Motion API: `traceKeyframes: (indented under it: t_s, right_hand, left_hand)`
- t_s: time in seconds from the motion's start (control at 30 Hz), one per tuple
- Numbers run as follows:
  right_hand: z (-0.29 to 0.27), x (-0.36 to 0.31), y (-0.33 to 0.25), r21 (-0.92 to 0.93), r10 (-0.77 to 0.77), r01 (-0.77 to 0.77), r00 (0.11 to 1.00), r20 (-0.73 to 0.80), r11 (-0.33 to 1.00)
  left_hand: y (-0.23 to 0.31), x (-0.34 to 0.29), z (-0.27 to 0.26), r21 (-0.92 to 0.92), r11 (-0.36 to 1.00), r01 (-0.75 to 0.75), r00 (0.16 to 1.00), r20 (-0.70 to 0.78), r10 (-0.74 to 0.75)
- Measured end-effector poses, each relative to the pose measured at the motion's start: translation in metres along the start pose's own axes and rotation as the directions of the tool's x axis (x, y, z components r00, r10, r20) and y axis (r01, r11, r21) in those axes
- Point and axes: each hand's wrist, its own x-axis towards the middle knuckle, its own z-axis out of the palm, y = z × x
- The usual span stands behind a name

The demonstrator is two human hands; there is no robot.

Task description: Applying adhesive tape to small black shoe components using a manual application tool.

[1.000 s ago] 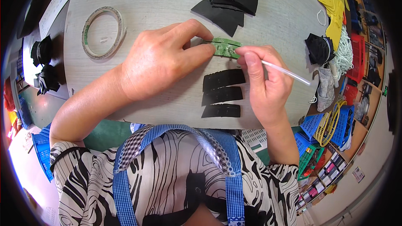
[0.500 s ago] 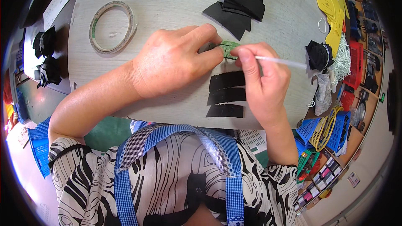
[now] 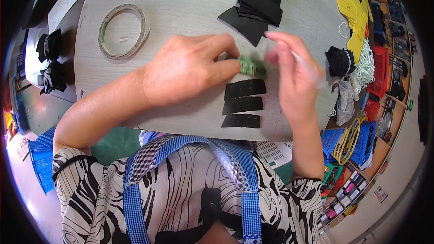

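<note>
My left hand pinches a small green slotted piece between thumb and fingers, just above the table; its right end is smeared by motion. To the right, my right hand is apart from it and closed round a slim white pen-like stick, also blurred. Below the green piece lie three black strips in a column, with small marks or notches along them. Beyond my hands, a fanned pile of black cut pieces runs toward the far edge.
A tape roll lies at the table's left. Yellow cut pieces, a black bundle and white cord are along the right edge. Blue baskets stand at the lower right, with shelves behind.
My right hand has drawn back to the right, away from the green piece, with the stick tilted more steeply. The green piece has shifted slightly downward in my left hand.
</note>
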Motion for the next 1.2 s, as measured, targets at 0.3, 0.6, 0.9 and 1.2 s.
traceKeyframes:
  t_s: [0.3, 0.6, 0.9, 1.2]
  right_hand:
    - [0.018, 0.009, 0.02, -0.392, -0.346, 0.314, 0.938, -0.012, 0.865]
    - [0.014, 0.005, 0.014, -0.361, -0.358, 0.317, 0.932, -0.052, 0.877]
    - [0.015, -0.004, 0.033, -0.425, -0.496, 0.452, 0.868, 0.008, 0.785]
    - [0.018, 0.014, 0.029, -0.48, -0.466, 0.406, 0.885, -0.006, 0.778]
  left_hand:
    - [0.02, -0.014, -0.024, -0.196, 0.98, -0.014, 0.992, 0.12, 0.038]
    - [0.006, -0.014, -0.036, -0.08, 0.996, -0.029, 0.997, 0.069, 0.035]
    - [0.012, -0.026, -0.037, -0.068, 0.997, -0.045, 0.994, 0.094, 0.052]
    - [0.01, -0.02, -0.033, -0.056, 0.994, -0.089, 0.992, 0.083, 0.094]
